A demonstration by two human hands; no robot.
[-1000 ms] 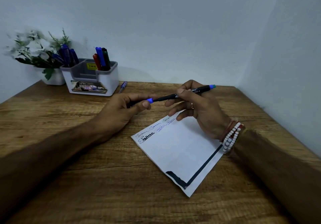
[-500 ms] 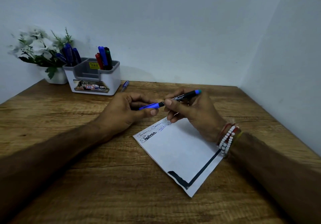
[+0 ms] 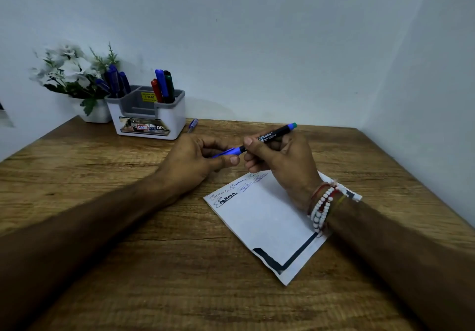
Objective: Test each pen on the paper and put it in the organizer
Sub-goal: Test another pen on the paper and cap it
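1. The right hand [image 3: 280, 166] is held above the far corner of the white sheet of paper [image 3: 262, 228]. Its fingers [image 3: 253, 143] are curled and clamped on the barrel of a black marker pen [image 3: 273, 133], which slants up to the right and ends in a blue-green tip.
2. The left hand [image 3: 195, 163] is just beside the right one, and its thumb and fingers [image 3: 232, 160] pinch the blue cap [image 3: 226, 152] at the pen's lower end. The cap meets the barrel, but I cannot tell whether it is fully seated.
3. The paper lies skewed on the brown wooden tabletop [image 3: 102, 181]. It has handwritten scribbles along its far edge and a thick black border at the near corner.
4. A white and grey plastic organizer [image 3: 150, 122] stands at the back left. Red, blue and green markers [image 3: 162, 86] stand upright in its right compartment and blue pens [image 3: 115, 80] in its left.
5. One blue ballpoint pen [image 3: 192, 125] lies on the tabletop just right of the organizer.
6. A white pot of white flowers [image 3: 74, 73] stands behind the organizer's left side.
7. Bead bracelets [image 3: 321, 210] circle the right wrist.
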